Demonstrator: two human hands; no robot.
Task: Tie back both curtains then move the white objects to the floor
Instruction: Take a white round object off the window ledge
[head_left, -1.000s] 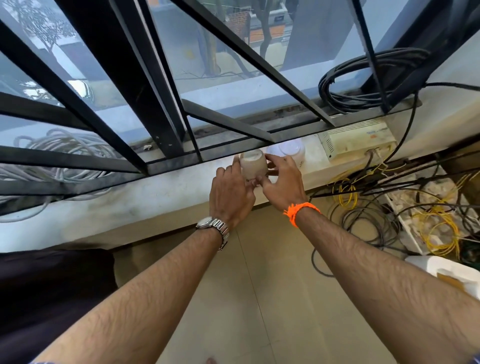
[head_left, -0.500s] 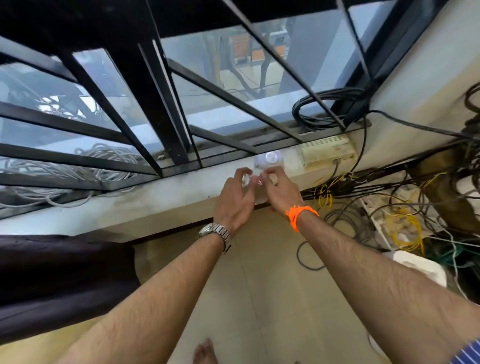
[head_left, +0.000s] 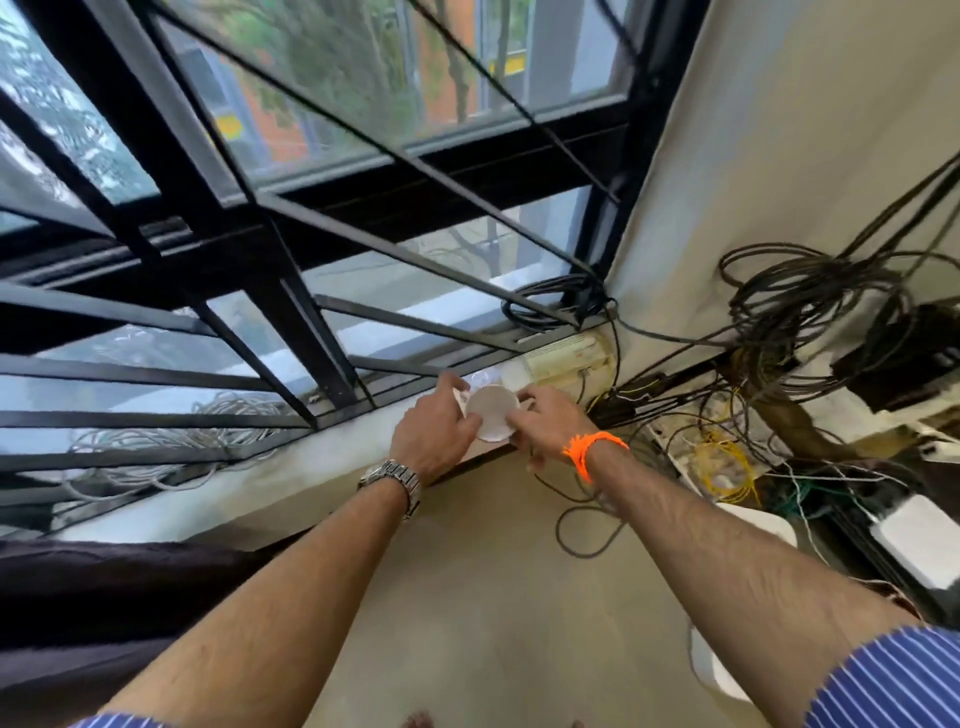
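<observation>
While both hands, left hand (head_left: 434, 436) and right hand (head_left: 543, 423), grip the white cup (head_left: 491, 415) just above the sill (head_left: 322, 447), the floor-moving step looks underway. Next: lower it to the floor (head_left: 483, 597), clear of the cables (head_left: 587, 525).

Two hands (head_left: 434, 439) (head_left: 545, 423), one held white round object (head_left: 491, 413), one wristwatch (head_left: 395, 480), one wristband (head_left: 589, 449).

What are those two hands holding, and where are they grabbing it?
A round white disc-shaped object, held between both hands. The left hand grips its left edge and the right hand grips its right edge.
</observation>
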